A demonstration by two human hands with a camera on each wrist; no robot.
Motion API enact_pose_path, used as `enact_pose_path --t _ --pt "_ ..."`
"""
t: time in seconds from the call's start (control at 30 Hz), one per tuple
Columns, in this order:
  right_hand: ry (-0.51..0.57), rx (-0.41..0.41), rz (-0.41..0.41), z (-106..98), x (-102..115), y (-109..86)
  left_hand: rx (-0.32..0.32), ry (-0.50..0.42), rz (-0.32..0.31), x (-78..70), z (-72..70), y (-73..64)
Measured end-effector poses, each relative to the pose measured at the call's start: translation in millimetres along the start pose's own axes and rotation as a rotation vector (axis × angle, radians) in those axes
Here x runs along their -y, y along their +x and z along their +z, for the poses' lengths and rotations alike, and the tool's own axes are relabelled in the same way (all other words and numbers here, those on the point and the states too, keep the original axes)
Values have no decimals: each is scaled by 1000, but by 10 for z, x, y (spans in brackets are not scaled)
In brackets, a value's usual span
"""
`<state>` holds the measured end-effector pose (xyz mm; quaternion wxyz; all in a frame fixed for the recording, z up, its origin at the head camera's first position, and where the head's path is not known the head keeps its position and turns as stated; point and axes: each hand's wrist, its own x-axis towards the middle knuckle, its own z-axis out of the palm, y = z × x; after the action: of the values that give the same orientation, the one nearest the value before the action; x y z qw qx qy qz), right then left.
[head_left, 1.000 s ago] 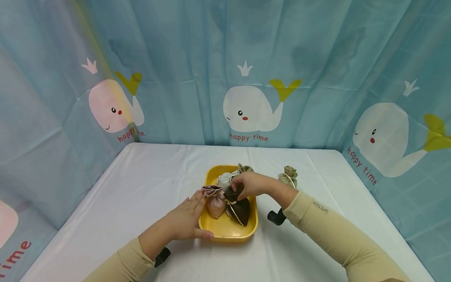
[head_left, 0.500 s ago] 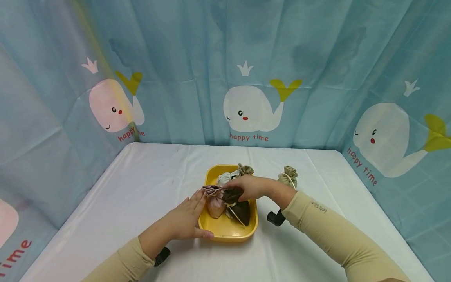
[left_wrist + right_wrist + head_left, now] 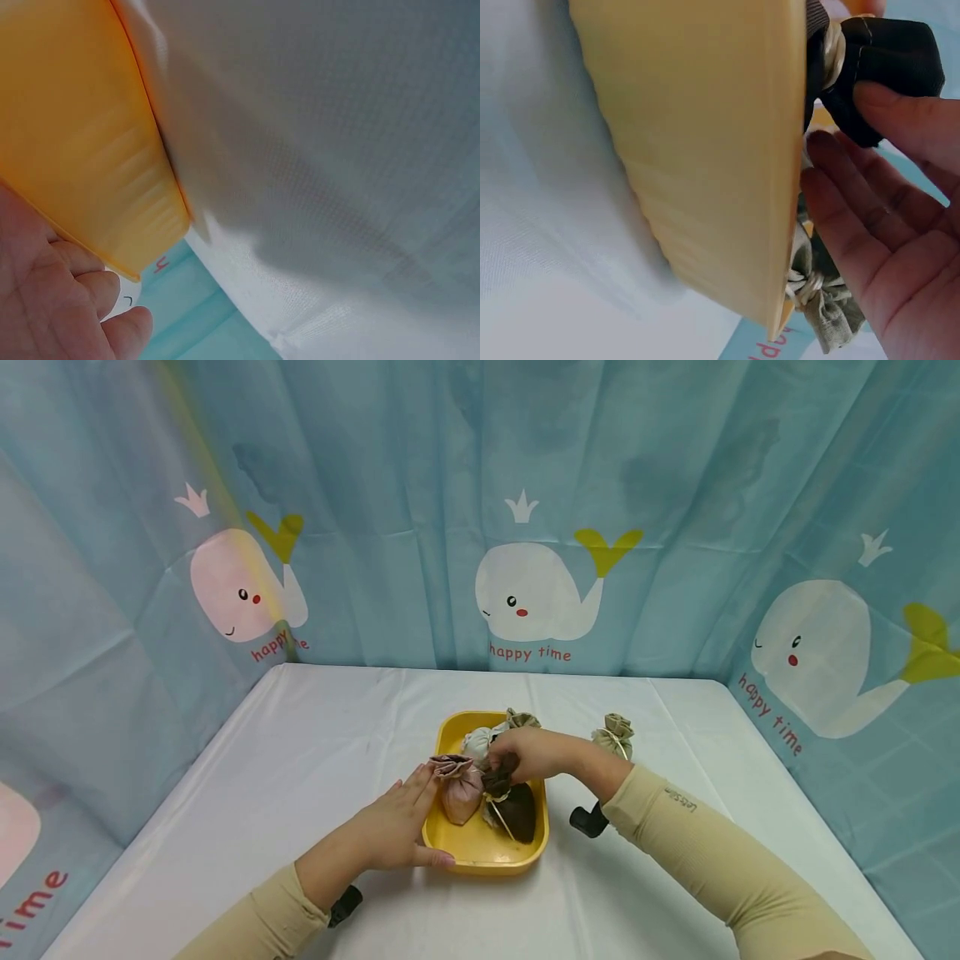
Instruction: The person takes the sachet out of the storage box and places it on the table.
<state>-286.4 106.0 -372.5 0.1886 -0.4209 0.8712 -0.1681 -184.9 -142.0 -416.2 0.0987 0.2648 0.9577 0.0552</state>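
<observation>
A dark brown drawstring pouch lies in the yellow tray, its pale cord tied round the neck. My right hand pinches the pouch's gathered top; in the right wrist view the thumb presses on the dark cloth. My left hand rests along the tray's left rim with fingers extended, the thumb at the near edge. A pink pouch sits beside the dark one, close to the left fingertips. Behind them in the tray are a whitish pouch and an olive pouch, partly hidden by the right hand.
Outside the tray, a light green pouch stands on the white tablecloth, behind the right forearm and partly covered by it. A blue curtain with whale prints hangs round the table's back and sides.
My right hand dipped to the dark pouch's top, then rose slightly. The pouch's body has shifted a little right and its top is more bunched. The left hand stays put.
</observation>
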Motion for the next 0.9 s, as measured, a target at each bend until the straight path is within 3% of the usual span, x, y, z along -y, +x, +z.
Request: enact_pose_path --t 0.57,0.9 --pt "47 -50 -61 -50 32 -159 19 3 0 4 -16 8" --pt "123 -104 -46 -94 -17 -226 17 13 -8 13 -2 22"
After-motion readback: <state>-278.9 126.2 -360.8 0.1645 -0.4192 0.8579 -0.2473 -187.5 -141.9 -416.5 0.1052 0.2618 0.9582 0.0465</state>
